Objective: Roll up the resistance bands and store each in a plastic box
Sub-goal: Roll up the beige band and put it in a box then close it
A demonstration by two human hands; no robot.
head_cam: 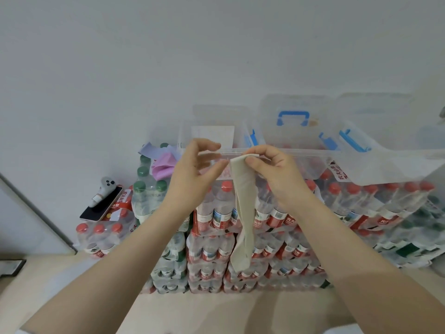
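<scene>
Right hand (269, 169) pinches the top end of the flat beige rubber resistance band (244, 213) — the rest dangles below its fingers. Left hand (195, 172) loose, touching that edge. Risk: first fold slips — roll starts crooked.

Storeroom or stock corner, shrink-wrapped packs of red-capped plastic water bottles (240, 237) stacked several layers high at 6 o'clock, green-capped packs (149, 196) at 9 o'clock, clear plastic storage boxes with blue latches (292, 119) on top at 1 o'clock, plain white wall (168, 56) at 12 o'clock, pale floor (192, 312) below.
</scene>
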